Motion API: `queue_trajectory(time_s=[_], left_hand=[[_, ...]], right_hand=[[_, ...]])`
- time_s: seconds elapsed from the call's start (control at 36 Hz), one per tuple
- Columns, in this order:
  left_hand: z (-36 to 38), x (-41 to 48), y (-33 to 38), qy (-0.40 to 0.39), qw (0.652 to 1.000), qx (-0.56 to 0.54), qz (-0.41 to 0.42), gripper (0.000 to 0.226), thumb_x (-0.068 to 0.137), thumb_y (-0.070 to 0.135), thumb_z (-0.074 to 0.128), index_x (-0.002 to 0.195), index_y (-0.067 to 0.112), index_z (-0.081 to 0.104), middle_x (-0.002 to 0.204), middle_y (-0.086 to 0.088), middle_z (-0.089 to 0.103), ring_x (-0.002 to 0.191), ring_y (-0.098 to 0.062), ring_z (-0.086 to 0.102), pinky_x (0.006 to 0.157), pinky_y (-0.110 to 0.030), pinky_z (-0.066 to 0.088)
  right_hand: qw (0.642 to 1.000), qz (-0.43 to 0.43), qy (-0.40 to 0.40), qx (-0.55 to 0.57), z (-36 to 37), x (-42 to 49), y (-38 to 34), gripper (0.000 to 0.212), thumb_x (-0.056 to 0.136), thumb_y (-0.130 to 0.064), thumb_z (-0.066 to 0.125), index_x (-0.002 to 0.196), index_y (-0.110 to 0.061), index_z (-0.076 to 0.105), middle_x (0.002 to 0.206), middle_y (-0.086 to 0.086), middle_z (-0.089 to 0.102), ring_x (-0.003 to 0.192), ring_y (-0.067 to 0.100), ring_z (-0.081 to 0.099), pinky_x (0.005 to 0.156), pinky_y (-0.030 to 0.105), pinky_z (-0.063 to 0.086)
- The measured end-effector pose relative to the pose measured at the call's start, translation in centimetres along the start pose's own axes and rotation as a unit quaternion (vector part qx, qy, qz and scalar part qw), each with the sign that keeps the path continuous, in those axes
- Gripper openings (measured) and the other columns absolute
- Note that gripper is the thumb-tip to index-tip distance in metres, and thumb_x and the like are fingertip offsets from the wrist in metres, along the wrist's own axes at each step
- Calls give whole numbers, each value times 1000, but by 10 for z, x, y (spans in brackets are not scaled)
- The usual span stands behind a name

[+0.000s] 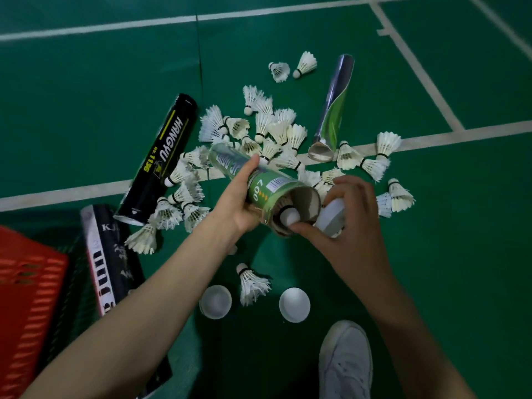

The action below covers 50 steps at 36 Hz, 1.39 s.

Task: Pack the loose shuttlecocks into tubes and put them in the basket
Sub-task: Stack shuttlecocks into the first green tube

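Green court floor (86, 96); red basket (26, 283) stood well left of the green tube (259, 182), nearer the camera. Loose shuttlecocks (273, 131) lay heaped just beyond the tube. Left hand (244, 210): fingers curled round the tube's barrel. Right hand (348, 217) at the tube's open mouth: fingers curled round a white cap (332, 218), thumb touching the cork (290, 216) of a shuttlecock seated inside.

On the green floor (86, 96) lie loose shuttlecocks (277, 131), a black tube (161, 159), white caps (294, 304) — and a red basket (26, 298).
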<state>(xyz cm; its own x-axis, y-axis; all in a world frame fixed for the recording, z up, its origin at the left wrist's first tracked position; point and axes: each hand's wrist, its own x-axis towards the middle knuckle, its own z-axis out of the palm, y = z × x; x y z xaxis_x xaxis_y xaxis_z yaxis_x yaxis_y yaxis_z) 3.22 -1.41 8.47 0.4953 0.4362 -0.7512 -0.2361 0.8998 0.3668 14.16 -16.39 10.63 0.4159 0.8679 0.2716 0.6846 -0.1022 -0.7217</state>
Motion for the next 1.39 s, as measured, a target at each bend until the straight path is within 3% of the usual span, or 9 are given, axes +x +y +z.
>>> queue_trajectory(time_s=[0.22, 0.39, 0.61, 0.67, 0.78, 0.92, 1.0, 1.08, 1.39], left_hand=[[13, -17, 20, -29, 999, -14, -33, 65, 78, 48, 68, 127, 8, 55, 106, -12, 63, 94, -27, 62, 81, -51, 54], [30, -39, 38, -39, 998, 0, -50, 40, 88, 44, 56, 101, 7, 62, 74, -15, 68, 58, -25, 67, 49, -33, 55], [43, -92, 37, -103, 990, -67, -64, 34, 85, 26, 53, 68, 3, 73, 79, -13, 69, 81, -23, 61, 88, -31, 47], [38, -99, 31, -88, 986, -102, -94, 34, 81, 23, 56, 66, -2, 73, 78, -17, 69, 84, -26, 61, 86, -34, 51], [30, -112, 20, -39, 981, -136, -131, 28, 87, 26, 59, 80, 0, 67, 81, -22, 65, 84, -31, 60, 56, -44, 57], [30, -124, 17, -24, 988, -133, -69, 24, 91, 22, 51, 85, 2, 62, 88, -20, 61, 82, -30, 58, 51, -39, 56], [25, -125, 17, -32, 978, -182, -99, 25, 75, 21, 60, 90, 1, 62, 95, -23, 60, 87, -34, 57, 51, -45, 56], [21, -122, 19, -28, 972, -205, -115, 39, 59, 19, 64, 93, 0, 62, 94, -24, 60, 88, -35, 58, 51, -45, 57], [10, -118, 27, -12, 959, -235, -159, 30, 76, 22, 68, 97, 1, 62, 97, -24, 55, 87, -36, 58, 44, -48, 55]], right_hand=[[997, 16, 4, 81, -3, 23, -36, 40, 79, -45, 63, 97, -16, 42, 99, -1, 40, 92, 15, 43, 76, 22, 38], [994, 24, 4, 106, -13, 59, -74, 33, 80, -40, 67, 90, -22, 41, 91, -3, 45, 81, 13, 47, 68, 27, 39], [985, 55, -74, 145, -35, 82, -124, 24, 84, -22, 67, 85, -26, 43, 86, -5, 46, 80, 15, 50, 66, 28, 38], [972, 99, -121, 173, -42, 83, -128, 23, 83, -24, 69, 86, -27, 46, 86, -6, 48, 79, 14, 52, 63, 24, 39], [922, 191, -198, 273, -44, 82, -129, 26, 80, -17, 74, 83, -23, 48, 91, 6, 54, 75, 15, 55, 56, 22, 40], [877, 294, -231, 301, -36, 91, -129, 31, 75, -10, 76, 81, -23, 48, 120, 20, 56, 109, 39, 57, 73, 40, 37], [860, 324, -249, 306, -33, 96, -135, 31, 77, -5, 74, 81, -19, 47, 114, 18, 57, 103, 35, 58, 68, 38, 37], [857, 327, -258, 304, -28, 98, -141, 33, 77, -3, 74, 83, -18, 45, 111, 15, 57, 98, 31, 56, 68, 37, 38], [911, 277, -245, 182, -25, 102, -158, 36, 74, -20, 78, 89, -26, 46, 121, 12, 54, 112, 31, 54, 73, 33, 42]])
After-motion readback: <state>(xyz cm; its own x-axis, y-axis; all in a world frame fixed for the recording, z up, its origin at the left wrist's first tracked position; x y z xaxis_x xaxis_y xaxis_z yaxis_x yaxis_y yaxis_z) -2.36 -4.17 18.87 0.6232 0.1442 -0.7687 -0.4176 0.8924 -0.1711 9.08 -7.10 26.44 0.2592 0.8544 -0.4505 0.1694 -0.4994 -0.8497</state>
